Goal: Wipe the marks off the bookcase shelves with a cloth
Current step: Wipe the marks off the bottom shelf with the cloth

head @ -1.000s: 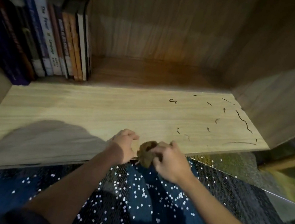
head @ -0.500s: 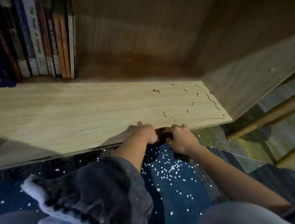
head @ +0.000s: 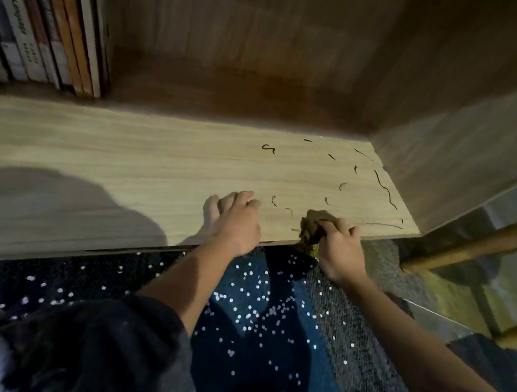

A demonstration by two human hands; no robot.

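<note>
Nearest the viewer, below the cloth (head: 311,231), a dark blue carpet (head: 261,327) flecked with white specks is seen, and a dark sleeve (head: 105,348) is pushed up the left forearm. Just left of the cloth, the left hand (head: 235,223) is laid palm down on the shelf (head: 102,154). Its fingers are stretched out and slightly spread, and nothing is held in it. The cloth, a brownish bunched wad, is gripped by the right hand (head: 342,253), whose fingers are curled tightly round it. It is pressed on the shelf's front lip, with a corner hanging over the edge.

Beyond the cloth and to its right, black scribbled marks (head: 386,190) are scattered over the pale board. One small squiggle lies just left of the cloth, and a long faint line runs from just right of it towards the side panel (head: 464,156). The wiping is judged to be barely begun.

For a clean result, the wad would best be flattened so that more fabric is brought to bear. Firm, short strokes should be made over the marks closest to the cloth first, then worked outward to the corner by the panel. The flat left hand can be used as a brace while the reach is lengthened.

Far to the left of the cloth, upright books (head: 56,22) are stood against the back panel (head: 246,21), well apart from the marks. They need not be disturbed.
</note>
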